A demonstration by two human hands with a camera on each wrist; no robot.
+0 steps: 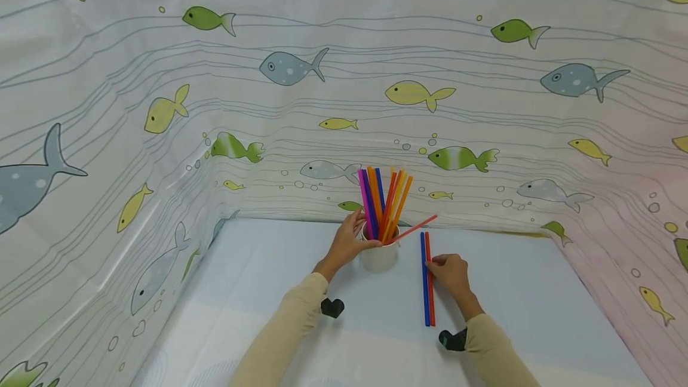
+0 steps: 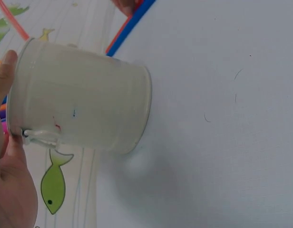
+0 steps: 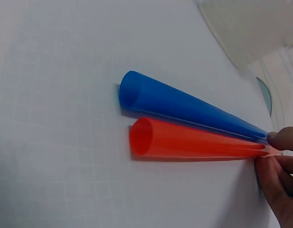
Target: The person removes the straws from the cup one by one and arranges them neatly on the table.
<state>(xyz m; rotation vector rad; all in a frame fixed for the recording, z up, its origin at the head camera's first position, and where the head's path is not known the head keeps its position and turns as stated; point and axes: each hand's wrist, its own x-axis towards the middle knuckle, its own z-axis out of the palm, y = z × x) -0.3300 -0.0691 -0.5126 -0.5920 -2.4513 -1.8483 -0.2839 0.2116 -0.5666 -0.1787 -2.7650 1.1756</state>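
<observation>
A small white metal pail (image 1: pixel 378 260) stands at the back of the table, with several coloured straws (image 1: pixel 384 205) upright in it. My left hand (image 1: pixel 346 245) holds it near the rim, thumb at the front and fingers at the far left side. One light red straw (image 1: pixel 420 226) leans out to the right. Right of the pail, a blue straw (image 1: pixel 426 291) and a red straw (image 1: pixel 431 297) lie side by side, nearly parallel. My right hand (image 1: pixel 452 273) pinches the red straw partway along, one fingertip right at the blue straw, as the right wrist view shows.
The white table (image 1: pixel 516 291) has a fish-patterned curtain (image 1: pixel 365 34) along its back and sides. A small looped handle joint (image 2: pixel 41 137) juts from the pail's side. Dark heart-shaped pieces (image 1: pixel 332 308) sit at both wrists.
</observation>
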